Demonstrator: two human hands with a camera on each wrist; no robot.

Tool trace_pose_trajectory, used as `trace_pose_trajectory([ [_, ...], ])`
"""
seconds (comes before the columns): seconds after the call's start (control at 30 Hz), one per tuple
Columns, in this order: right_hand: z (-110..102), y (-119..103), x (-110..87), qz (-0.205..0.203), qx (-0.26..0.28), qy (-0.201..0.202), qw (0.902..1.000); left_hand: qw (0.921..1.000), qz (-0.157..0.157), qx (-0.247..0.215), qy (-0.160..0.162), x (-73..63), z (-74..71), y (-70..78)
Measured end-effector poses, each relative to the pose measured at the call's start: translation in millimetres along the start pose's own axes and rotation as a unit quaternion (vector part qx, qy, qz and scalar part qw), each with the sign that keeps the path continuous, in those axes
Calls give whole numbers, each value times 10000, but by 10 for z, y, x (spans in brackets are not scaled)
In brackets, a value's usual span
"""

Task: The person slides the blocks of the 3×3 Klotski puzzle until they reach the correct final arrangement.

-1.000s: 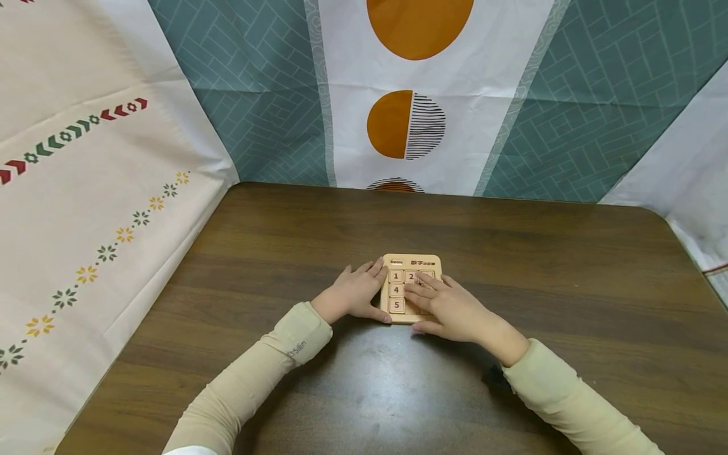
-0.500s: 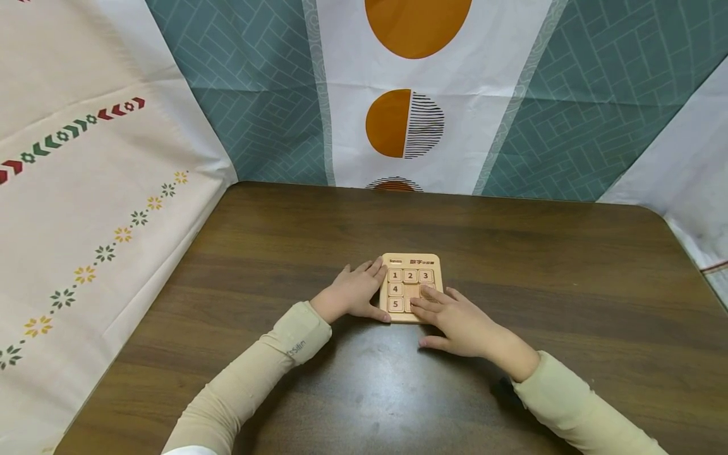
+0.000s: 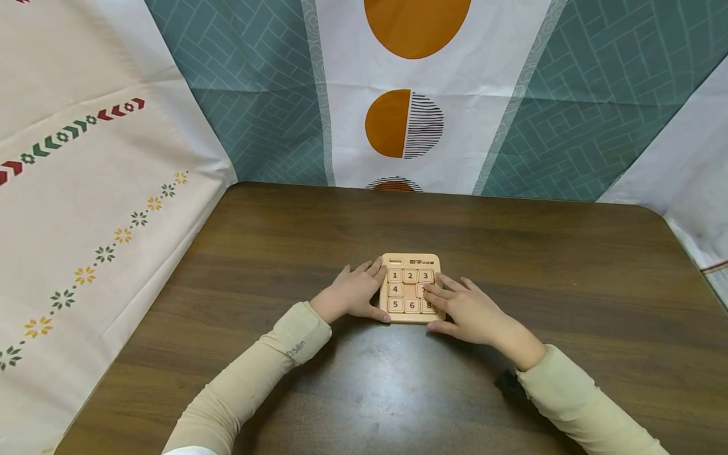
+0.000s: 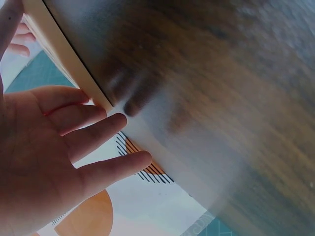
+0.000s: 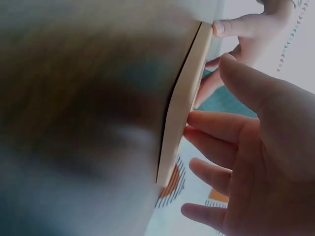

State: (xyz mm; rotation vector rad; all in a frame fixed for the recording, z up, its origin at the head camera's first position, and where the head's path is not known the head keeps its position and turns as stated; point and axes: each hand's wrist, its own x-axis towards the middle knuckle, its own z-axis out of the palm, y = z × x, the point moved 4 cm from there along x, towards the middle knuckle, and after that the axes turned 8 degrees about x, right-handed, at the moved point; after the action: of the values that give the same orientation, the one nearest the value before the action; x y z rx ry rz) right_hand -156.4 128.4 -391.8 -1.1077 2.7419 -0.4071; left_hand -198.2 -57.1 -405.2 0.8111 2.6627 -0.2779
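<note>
A small wooden number slide puzzle [image 3: 410, 291] lies flat near the middle of the table. Tiles 1, 2 and 3 fill its top row; 4 is at the middle left, and 5, 6 and 8 run along the bottom. A bare gap shows in the centre. My left hand [image 3: 356, 294] rests against the board's left edge, fingers extended, thumb at the lower corner. Fingertips of my right hand [image 3: 472, 313] touch the middle-right tile [image 3: 419, 289], which they partly cover. In the right wrist view, the right hand [image 5: 266, 147] has extended, spread fingers at the board's edge [image 5: 182, 108].
The brown wooden table [image 3: 301, 221] stretches around the puzzle on all sides. A patterned cloth [image 3: 273, 114] hangs behind its far edge, and a pale embroidered cloth [image 3: 74, 221] at the left. A small dark object [image 3: 510, 384] shows beneath the right wrist.
My right hand has moved rightward across the puzzle, uncovering the 3, the centre gap, the 6 and most of the 8. My left hand has stayed at the left edge.
</note>
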Motion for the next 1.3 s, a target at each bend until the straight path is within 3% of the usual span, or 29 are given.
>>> trace_pose_trajectory([
  [0.3,41,-114,110,-142,19,-112,9998,10000,-41,2,-34,9,2,3],
  [0.47,-45,-102,-4,-53,18,-50,10000,10000,-45,-18,-50,6,1,11],
  [0.7,-79,-73,-163,113,-22,-302,9995,10000,-33,38,-38,8,4,5],
  [0.93,-73,-5,-73,294,-225,-150,9992,10000,-30,17,-26,3,-4,8],
  [1.13,-61,4,-25,454,-308,-248,9982,10000,-4,-34,45,-10,-15,13],
  [1.3,-23,-77,-30,247,-18,-277,9993,10000,-20,-28,81,-12,-14,10],
])
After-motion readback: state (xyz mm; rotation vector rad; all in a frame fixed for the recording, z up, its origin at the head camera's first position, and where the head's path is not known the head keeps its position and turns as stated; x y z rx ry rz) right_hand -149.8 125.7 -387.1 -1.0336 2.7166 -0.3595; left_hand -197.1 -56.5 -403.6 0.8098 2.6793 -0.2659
